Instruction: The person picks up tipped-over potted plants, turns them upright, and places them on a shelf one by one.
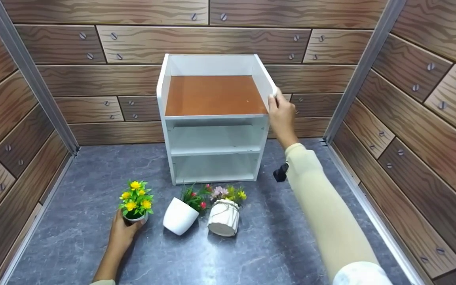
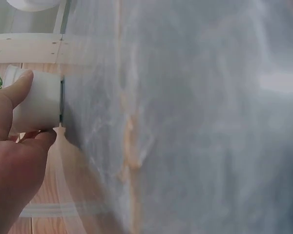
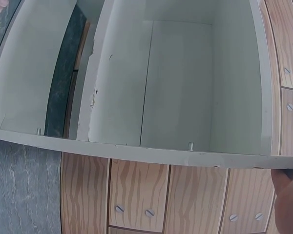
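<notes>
My left hand [image 1: 124,233] grips a small white pot of yellow flowers [image 1: 135,200] at the front left. In the left wrist view, thumb and fingers wrap the white pot [image 2: 41,100] close over the floor. My right hand [image 1: 282,114] holds the front edge of the right side panel of a white shelf unit [image 1: 215,151], which has a brown top board [image 1: 214,95]. The right wrist view shows that hand [image 3: 289,200] at the panel's edge, mostly cut off by the frame.
Before the shelf lie a tipped white pot [image 1: 180,217] with red flowers and a tilted white pot [image 1: 224,219] with pink and yellow flowers. Wood-patterned walls [image 1: 204,43] enclose the grey marbled floor [image 1: 93,174] at the back and both sides.
</notes>
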Available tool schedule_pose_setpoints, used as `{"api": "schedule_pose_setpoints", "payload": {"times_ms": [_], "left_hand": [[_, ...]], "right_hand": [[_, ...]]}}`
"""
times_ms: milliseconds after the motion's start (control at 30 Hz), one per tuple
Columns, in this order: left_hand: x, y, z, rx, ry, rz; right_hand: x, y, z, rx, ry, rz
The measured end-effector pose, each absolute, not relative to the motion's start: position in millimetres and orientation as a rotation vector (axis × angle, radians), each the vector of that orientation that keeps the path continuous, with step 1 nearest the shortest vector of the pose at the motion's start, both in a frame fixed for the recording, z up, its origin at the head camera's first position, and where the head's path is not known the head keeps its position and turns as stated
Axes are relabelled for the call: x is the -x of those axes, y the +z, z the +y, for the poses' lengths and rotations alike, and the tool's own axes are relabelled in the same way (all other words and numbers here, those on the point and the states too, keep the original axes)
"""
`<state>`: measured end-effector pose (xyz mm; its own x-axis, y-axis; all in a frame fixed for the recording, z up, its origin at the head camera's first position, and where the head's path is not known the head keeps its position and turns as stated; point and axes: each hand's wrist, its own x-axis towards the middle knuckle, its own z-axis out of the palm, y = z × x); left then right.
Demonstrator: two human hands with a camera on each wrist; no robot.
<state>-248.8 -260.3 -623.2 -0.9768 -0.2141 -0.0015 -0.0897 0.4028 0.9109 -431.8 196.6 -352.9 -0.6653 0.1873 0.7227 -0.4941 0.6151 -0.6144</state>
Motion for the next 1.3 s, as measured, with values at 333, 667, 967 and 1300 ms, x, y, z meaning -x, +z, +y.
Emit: {"api": "schedule_pose_setpoints", "payload": {"times_ms": [333,667,967,1300], "left_hand": [[245.8,-617.2,-259.0,-0.296,-1.59,-2.553],[246.5,-621.7,-260.6,-0.362,-1.624,-2.535],[248.2,-607.3,-259.0,-0.393,-1.652,-2.517],[257.9,-550.9,-241.3,-0.323,-1.687,-2.466]], "right_hand": [[432.7,-353.5,196.3,-0.241,1.076,-2.049],[433.3,-354.5,196.0,-0.231,1.089,-2.043],[433.5,-354.1,196.6,-0.225,1.089,-2.057],[433.2,-355.7,195.9,-0.228,1.087,-2.044]]}}
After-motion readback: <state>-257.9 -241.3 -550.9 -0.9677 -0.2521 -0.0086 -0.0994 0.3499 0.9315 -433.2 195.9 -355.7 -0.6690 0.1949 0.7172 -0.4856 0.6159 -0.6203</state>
